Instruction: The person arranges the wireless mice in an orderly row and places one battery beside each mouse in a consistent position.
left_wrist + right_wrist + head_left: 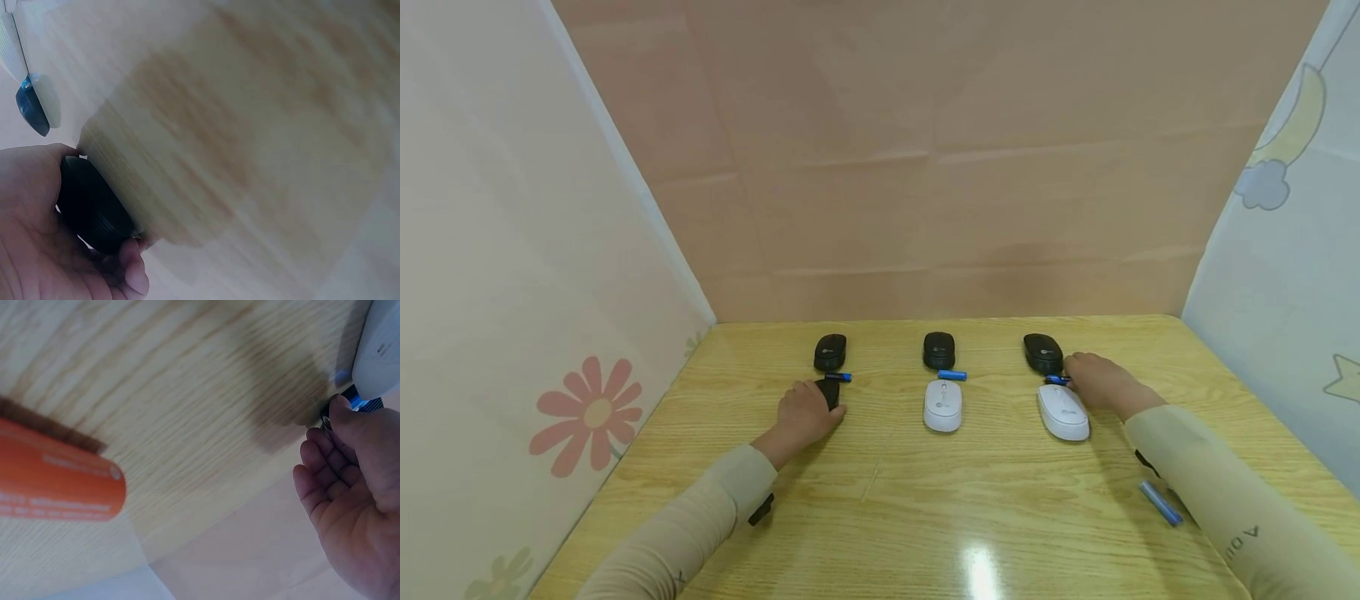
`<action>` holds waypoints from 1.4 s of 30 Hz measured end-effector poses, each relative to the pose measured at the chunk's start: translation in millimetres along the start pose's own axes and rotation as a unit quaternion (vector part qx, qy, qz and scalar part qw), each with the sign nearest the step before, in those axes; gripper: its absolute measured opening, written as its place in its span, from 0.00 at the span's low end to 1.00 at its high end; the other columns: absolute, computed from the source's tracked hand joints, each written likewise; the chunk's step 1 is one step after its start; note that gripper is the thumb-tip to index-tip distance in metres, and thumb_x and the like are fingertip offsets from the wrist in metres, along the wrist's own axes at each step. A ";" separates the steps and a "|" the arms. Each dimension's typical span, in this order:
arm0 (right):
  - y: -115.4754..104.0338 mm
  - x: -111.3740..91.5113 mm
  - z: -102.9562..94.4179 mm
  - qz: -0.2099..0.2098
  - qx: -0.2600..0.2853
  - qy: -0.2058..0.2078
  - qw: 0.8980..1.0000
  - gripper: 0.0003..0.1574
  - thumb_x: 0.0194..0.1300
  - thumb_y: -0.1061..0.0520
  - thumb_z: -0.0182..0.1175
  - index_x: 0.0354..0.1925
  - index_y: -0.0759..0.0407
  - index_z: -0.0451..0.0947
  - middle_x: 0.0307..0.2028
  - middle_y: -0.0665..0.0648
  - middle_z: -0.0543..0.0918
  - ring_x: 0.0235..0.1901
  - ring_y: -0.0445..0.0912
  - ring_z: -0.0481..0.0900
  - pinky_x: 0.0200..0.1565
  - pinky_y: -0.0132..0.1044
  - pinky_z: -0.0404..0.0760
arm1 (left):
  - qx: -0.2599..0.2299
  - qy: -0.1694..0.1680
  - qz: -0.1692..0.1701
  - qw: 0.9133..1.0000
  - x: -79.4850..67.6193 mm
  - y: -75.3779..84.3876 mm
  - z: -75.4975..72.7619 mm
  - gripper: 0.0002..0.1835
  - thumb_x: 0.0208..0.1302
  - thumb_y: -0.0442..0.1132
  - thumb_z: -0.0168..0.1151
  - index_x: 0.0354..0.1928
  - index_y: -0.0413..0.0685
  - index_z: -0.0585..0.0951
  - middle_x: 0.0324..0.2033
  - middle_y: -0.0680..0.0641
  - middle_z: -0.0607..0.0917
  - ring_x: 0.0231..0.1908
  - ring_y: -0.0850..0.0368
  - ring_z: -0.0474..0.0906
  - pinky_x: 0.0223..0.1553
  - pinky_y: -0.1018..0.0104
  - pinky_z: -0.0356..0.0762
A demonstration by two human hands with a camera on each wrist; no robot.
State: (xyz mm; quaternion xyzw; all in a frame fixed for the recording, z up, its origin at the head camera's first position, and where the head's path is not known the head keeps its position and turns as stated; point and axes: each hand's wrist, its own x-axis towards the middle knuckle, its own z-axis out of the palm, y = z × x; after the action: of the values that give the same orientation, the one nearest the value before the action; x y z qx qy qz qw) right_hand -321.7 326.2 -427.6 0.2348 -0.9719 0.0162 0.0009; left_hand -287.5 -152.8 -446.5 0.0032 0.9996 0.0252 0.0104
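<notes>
My left hand (pixel 808 414) grips a black computer mouse (pixel 94 203) by its sides; in the head view the hand covers much of it. Just beyond it lies a blue-and-black battery (pixel 838 377), with another black mouse (pixel 830 352) farther back. On the right side, my right hand (pixel 1101 382) pinches a blue-and-black battery (pixel 354 399) between thumb and finger, low at the table. This battery lies between a black mouse (pixel 1043 353) and a white mouse (pixel 1063 412). The right wrist view shows the remaining fingers loosely curled.
In the middle, a blue battery (pixel 952 375) lies between a black mouse (pixel 939 350) and a white mouse (pixel 942 406). A blue cylinder (pixel 1161 502) is beside the right forearm. An orange cylinder with pale lettering (pixel 59 475) looms in the right wrist view. Walls enclose the wooden table (pixel 880 517).
</notes>
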 end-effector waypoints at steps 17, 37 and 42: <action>1.3 -0.4 1.6 -0.005 -0.008 0.007 1.000 0.08 0.62 0.65 0.63 0.33 0.67 0.73 0.29 0.57 0.74 0.32 0.55 0.76 0.37 0.51 0.77 | -0.011 0.001 0.003 1.000 -2.2 0.2 -2.1 0.41 0.63 0.64 0.58 0.47 0.24 0.72 0.32 0.37 0.72 0.35 0.44 0.76 0.34 0.56 0.78; -3.5 -2.2 -3.3 -0.001 -0.029 0.006 1.000 0.09 0.62 0.64 0.64 0.32 0.68 0.72 0.28 0.58 0.72 0.30 0.55 0.75 0.35 0.52 0.77 | -0.001 0.002 -0.008 1.000 -2.8 2.2 -3.6 0.40 0.63 0.64 0.59 0.47 0.25 0.72 0.33 0.37 0.72 0.35 0.45 0.77 0.34 0.57 0.78; -2.7 -1.4 -1.7 0.001 -0.030 0.007 1.000 0.09 0.62 0.64 0.64 0.32 0.68 0.72 0.28 0.58 0.72 0.29 0.55 0.75 0.35 0.51 0.77 | 0.004 0.004 -0.005 1.000 -4.9 2.1 -5.3 0.40 0.63 0.64 0.58 0.47 0.25 0.72 0.33 0.37 0.73 0.35 0.45 0.77 0.34 0.58 0.79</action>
State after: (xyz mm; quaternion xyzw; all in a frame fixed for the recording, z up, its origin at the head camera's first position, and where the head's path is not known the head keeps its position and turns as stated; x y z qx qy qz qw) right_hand -319.2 324.5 -425.8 0.2335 -0.9722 -0.0111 0.0142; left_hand -282.6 -151.0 -441.0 -0.0020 0.9998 0.0206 0.0068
